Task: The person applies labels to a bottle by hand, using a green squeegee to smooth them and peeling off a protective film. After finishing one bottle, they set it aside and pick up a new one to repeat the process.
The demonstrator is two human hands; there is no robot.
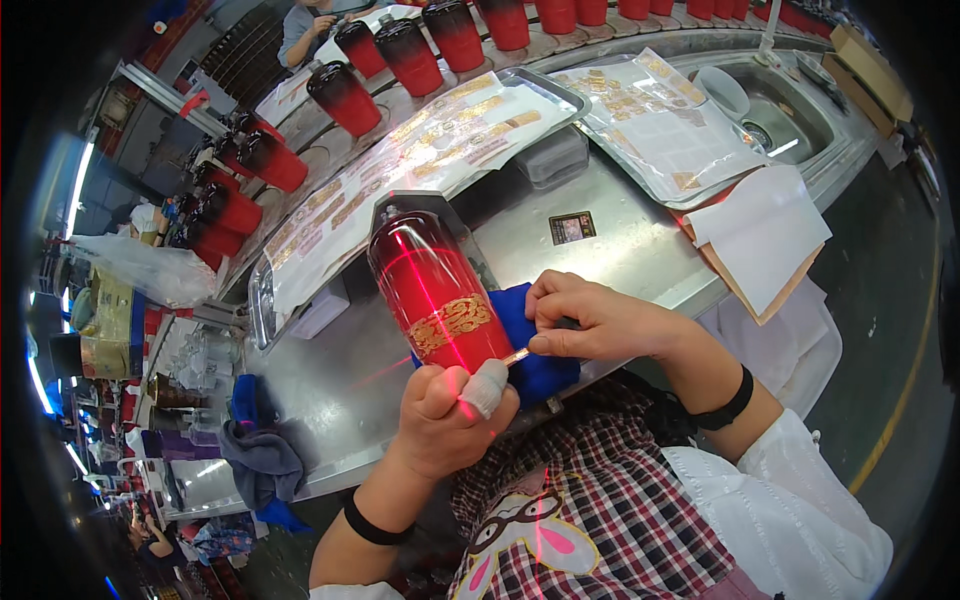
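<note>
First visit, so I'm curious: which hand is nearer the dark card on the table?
Right. The right hand is below the card, apart from it; the left hand is farther off, down and left, at the lower end of the bottle.

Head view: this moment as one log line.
left hand: at bottle base, white finger cover on | right hand: fingers curled, by small strip | bottle: red, gold band | blue cloth: beside bottle
</note>
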